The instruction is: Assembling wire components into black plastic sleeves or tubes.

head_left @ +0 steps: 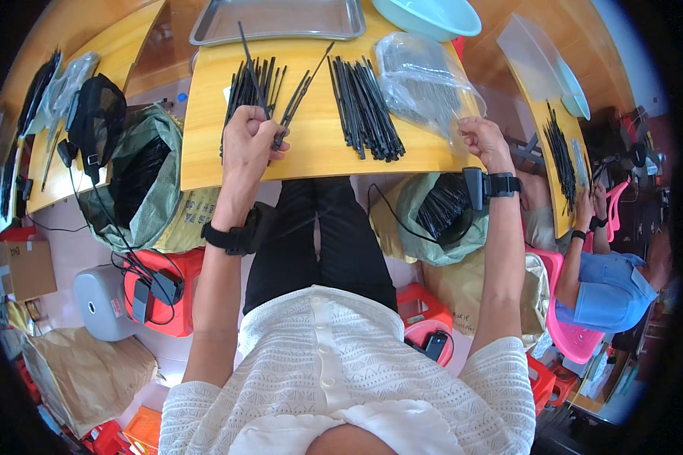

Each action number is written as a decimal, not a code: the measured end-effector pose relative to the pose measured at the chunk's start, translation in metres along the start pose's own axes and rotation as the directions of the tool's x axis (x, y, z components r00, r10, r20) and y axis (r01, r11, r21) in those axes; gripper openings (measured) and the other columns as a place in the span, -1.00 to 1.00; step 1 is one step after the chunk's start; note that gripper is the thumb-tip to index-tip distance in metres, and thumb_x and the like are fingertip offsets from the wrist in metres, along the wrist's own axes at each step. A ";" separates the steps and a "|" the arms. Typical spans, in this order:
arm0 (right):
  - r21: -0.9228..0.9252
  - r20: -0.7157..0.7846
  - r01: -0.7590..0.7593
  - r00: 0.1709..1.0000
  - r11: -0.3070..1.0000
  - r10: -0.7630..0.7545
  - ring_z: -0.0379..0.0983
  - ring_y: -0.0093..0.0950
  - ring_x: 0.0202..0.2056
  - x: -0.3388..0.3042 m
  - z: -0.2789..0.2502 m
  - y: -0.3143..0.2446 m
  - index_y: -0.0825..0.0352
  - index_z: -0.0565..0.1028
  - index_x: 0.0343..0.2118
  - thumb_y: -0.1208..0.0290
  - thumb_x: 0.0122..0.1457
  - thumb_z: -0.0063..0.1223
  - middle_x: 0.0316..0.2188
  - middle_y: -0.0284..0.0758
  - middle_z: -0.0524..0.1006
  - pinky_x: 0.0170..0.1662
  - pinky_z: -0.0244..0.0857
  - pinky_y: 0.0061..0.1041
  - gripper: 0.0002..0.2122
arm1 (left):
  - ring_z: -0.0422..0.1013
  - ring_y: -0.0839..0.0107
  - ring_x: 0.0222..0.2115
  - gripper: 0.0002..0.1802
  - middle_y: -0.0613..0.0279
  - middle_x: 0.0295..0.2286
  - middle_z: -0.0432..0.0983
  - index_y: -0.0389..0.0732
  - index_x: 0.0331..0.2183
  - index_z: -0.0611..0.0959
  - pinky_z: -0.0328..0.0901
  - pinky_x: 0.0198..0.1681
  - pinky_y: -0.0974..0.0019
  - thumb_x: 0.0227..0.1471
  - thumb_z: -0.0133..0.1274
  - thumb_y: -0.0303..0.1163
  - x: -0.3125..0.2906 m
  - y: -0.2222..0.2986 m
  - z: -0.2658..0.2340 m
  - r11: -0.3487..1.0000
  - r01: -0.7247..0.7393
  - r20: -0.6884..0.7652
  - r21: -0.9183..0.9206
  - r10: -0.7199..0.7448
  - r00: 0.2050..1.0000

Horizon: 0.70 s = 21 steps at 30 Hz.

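Over the near left part of the bench (311, 161), grips a few thin black strips (296, 100) in the closed left hand (249, 139), with the long ends fanned out past the fingers and away from the body. Holds the right hand (484, 141) well apart from these strips, by the right edge of the bench, with thumb and fingertips drawn together just beside a clear plastic bag (425, 80); cannot tell of any contact with the plastic. Has a loose pile of similar strips (241, 87) just beyond the left hand, partly hidden by it, and a thicker bundle (365, 112) on the bench between the two hands, clear of both. Contains more dark strips, inside the clear bag, to the right of the bundle. Along the far edge, carries a metal tray (281, 21) toward the left and a pale blue basin (430, 17) behind the bag. Below, to either side of the legs, includes a green sack (98, 231) on the left and another sack (463, 246) on the right, both with black contents. Farther right, takes in a co-worker in a blue shirt (607, 288), close to black strips on another bench (538, 87).
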State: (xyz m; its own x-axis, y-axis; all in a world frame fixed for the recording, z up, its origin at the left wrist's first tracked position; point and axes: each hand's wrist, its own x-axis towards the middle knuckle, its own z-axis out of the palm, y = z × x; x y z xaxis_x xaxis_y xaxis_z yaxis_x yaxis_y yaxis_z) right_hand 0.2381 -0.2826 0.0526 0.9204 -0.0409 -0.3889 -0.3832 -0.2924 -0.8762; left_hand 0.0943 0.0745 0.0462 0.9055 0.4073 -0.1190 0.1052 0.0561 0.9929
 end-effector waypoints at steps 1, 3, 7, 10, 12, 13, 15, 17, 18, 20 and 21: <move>-0.009 -0.004 -0.004 1.000 1.000 0.004 0.16 -0.73 -0.71 0.001 0.002 -0.001 0.35 0.44 -0.50 0.53 -0.07 0.03 -0.64 -0.45 0.39 -0.73 -0.07 -0.79 -0.95 | 0.42 0.47 -0.62 -0.83 0.11 -0.55 0.49 -0.32 -0.36 0.35 0.29 -0.59 0.51 -0.07 -0.11 -0.49 -0.004 0.002 -0.003 0.997 0.027 0.018 -0.068 -0.026 0.999; -0.014 -0.006 -0.014 1.000 1.000 0.014 0.17 -0.73 -0.71 0.002 0.006 -0.004 0.34 0.44 -0.49 0.53 -0.07 0.03 -0.64 -0.43 0.40 -0.73 -0.07 -0.79 -0.94 | 0.41 0.49 -0.60 -0.85 0.09 -0.51 0.48 -0.29 -0.35 0.35 0.29 -0.57 0.53 -0.04 -0.11 -0.47 -0.015 0.003 -0.012 0.986 0.034 0.033 -0.161 -0.029 0.999; -0.048 -0.018 -0.019 1.000 0.999 0.018 0.17 -0.72 -0.71 0.002 0.013 -0.015 0.32 0.44 -0.49 0.48 -0.08 0.04 -0.63 -0.41 0.40 -0.73 -0.05 -0.77 -0.92 | 0.39 0.51 -0.58 -0.87 0.07 -0.48 0.48 -0.25 -0.35 0.36 0.28 -0.55 0.56 0.00 -0.10 -0.45 -0.041 0.002 -0.024 0.955 0.079 0.023 -0.286 -0.076 0.997; -0.168 -0.049 0.024 0.998 0.985 -0.033 0.21 -0.67 -0.70 0.010 0.013 -0.019 0.34 0.48 -0.55 0.43 -0.12 0.06 -0.65 -0.41 0.42 -0.71 0.00 -0.70 -0.90 | 0.42 0.46 -0.55 -0.88 0.03 -0.47 0.48 -0.24 -0.37 0.33 0.31 -0.52 0.50 -0.03 -0.12 -0.48 -0.057 -0.010 -0.031 0.927 0.121 0.039 -0.354 -0.115 0.993; -0.327 -0.120 0.136 0.976 0.935 -0.184 0.25 -0.63 -0.68 0.011 0.016 -0.020 0.35 0.50 -0.57 0.42 -0.15 0.06 -0.66 -0.40 0.44 -0.68 0.07 -0.66 -0.89 | 0.42 0.46 -0.55 -0.86 0.04 -0.46 0.48 -0.24 -0.33 0.32 0.32 -0.51 0.49 -0.01 -0.13 -0.47 -0.066 -0.013 -0.032 0.924 0.148 0.041 -0.353 -0.143 0.989; -0.480 -0.168 0.223 0.926 0.849 -0.338 0.30 -0.60 -0.66 0.012 0.018 -0.021 0.36 0.53 -0.60 0.41 -0.17 0.07 -0.66 -0.39 0.46 -0.64 0.13 -0.62 -0.88 | 0.42 0.46 -0.55 -0.85 0.03 -0.45 0.48 -0.24 -0.32 0.32 0.32 -0.52 0.49 -0.01 -0.12 -0.47 -0.070 -0.014 -0.033 0.917 0.150 0.048 -0.369 -0.142 0.989; -0.592 -0.146 0.241 0.906 0.769 -0.397 0.33 -0.56 -0.64 0.020 0.020 -0.016 0.37 0.54 -0.60 0.41 -0.19 0.07 -0.67 -0.37 0.46 -0.60 0.18 -0.60 -0.87 | 0.43 0.45 -0.55 -0.83 0.03 -0.44 0.48 -0.23 -0.31 0.32 0.32 -0.52 0.49 -0.01 -0.11 -0.47 -0.073 -0.015 -0.032 0.909 0.154 0.054 -0.388 -0.144 0.988; -0.693 -0.122 0.249 0.885 0.677 -0.450 0.36 -0.53 -0.62 0.025 0.015 -0.016 0.38 0.56 -0.60 0.42 -0.21 0.07 -0.68 -0.35 0.47 -0.55 0.22 -0.57 -0.86 | 0.44 0.43 -0.53 -0.81 0.02 -0.43 0.49 -0.24 -0.30 0.32 0.34 -0.50 0.48 -0.03 -0.08 -0.51 -0.074 -0.017 -0.032 0.904 0.159 0.110 -0.396 -0.125 0.986; -0.589 -0.086 0.237 0.932 0.773 -0.352 0.38 -0.53 -0.62 0.022 0.015 -0.027 0.38 0.55 -0.59 0.41 -0.21 0.07 -0.68 -0.33 0.47 -0.54 0.24 -0.57 -0.85 | 0.44 0.43 -0.53 -0.81 0.02 -0.43 0.49 -0.24 -0.30 0.32 0.34 -0.50 0.48 -0.03 -0.08 -0.51 -0.075 -0.018 -0.033 0.903 0.159 0.104 -0.399 -0.128 0.986; -0.479 -0.028 0.209 0.967 0.853 -0.253 0.39 -0.52 -0.61 0.025 0.013 -0.033 0.38 0.55 -0.58 0.41 -0.21 0.06 -0.67 -0.30 0.48 -0.52 0.26 -0.57 -0.85 | 0.45 0.42 -0.48 -0.79 0.02 -0.41 0.49 -0.24 -0.30 0.32 0.35 -0.46 0.47 -0.05 -0.05 -0.55 -0.076 -0.020 -0.034 0.917 0.147 0.138 -0.372 -0.102 0.985; -0.595 0.023 0.228 0.963 0.771 -0.267 0.39 -0.52 -0.62 0.027 0.014 -0.036 0.40 0.54 -0.59 0.41 -0.21 0.05 -0.68 -0.29 0.47 -0.53 0.25 -0.57 -0.84 | 0.45 0.42 -0.48 -0.79 0.02 -0.41 0.49 -0.24 -0.30 0.32 0.35 -0.46 0.47 -0.05 -0.05 -0.55 -0.077 -0.020 -0.034 0.916 0.146 0.132 -0.373 -0.103 0.986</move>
State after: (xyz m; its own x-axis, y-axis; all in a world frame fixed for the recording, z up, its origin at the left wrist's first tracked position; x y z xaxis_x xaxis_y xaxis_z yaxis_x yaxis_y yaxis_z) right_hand 0.2752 -0.2596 0.0695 0.9872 0.0611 -0.1475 -0.0391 -0.8032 -0.5944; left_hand 0.0087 0.0730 0.0349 0.9361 0.2754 -0.2186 0.0750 0.4507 0.8895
